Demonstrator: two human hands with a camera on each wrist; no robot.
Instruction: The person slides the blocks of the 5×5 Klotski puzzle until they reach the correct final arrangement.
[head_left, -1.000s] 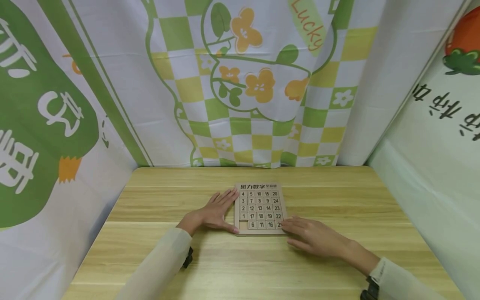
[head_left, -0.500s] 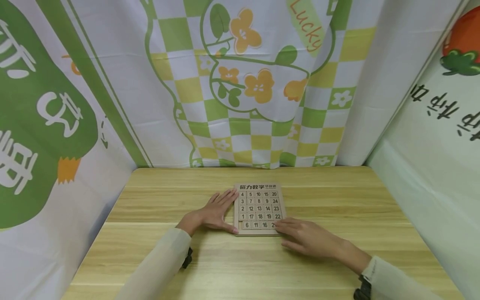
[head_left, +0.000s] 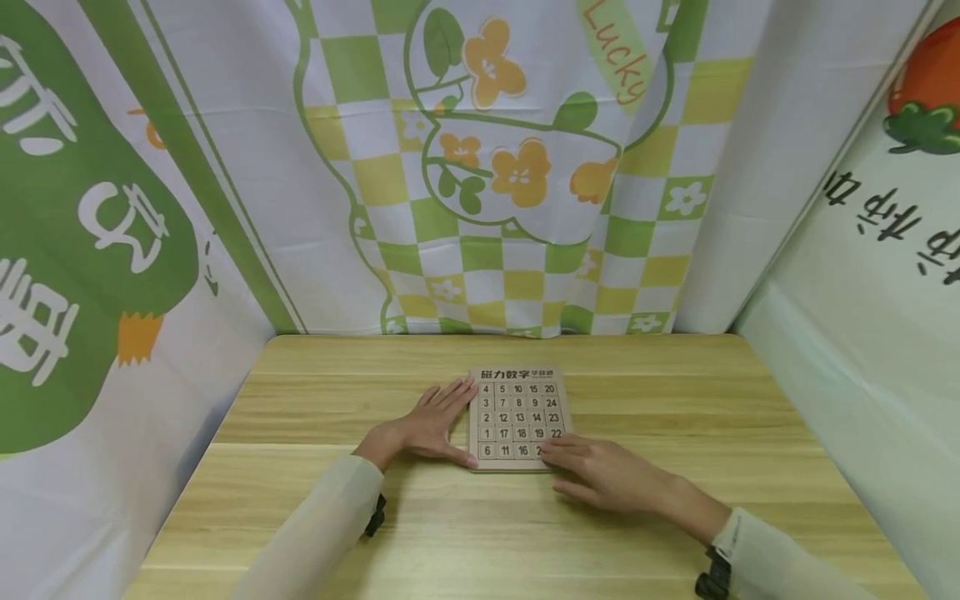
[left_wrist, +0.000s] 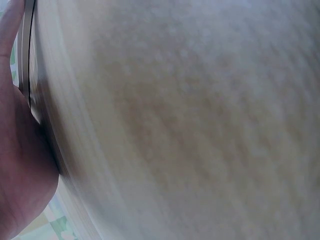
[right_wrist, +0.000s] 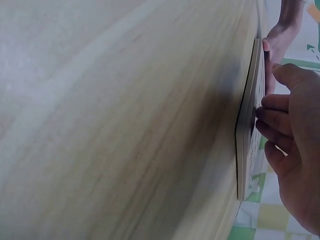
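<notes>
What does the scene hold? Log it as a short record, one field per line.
object: flat, rectangular, light-brown number-tile board
bottom row: 6, 11, 16, then a partly covered tile
left hand: fingers spread, touching the board's left edge
right hand: fingertips over the bottom row's right end
surface: pale yellow-brown wood-grain table
backdrop: white fabric curtain with green and yellow checks

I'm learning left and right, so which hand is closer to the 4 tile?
Left. The left hand has its fingertips just beside the 4 tile; the right hand is farther, at the bottom right corner of the board.
</notes>
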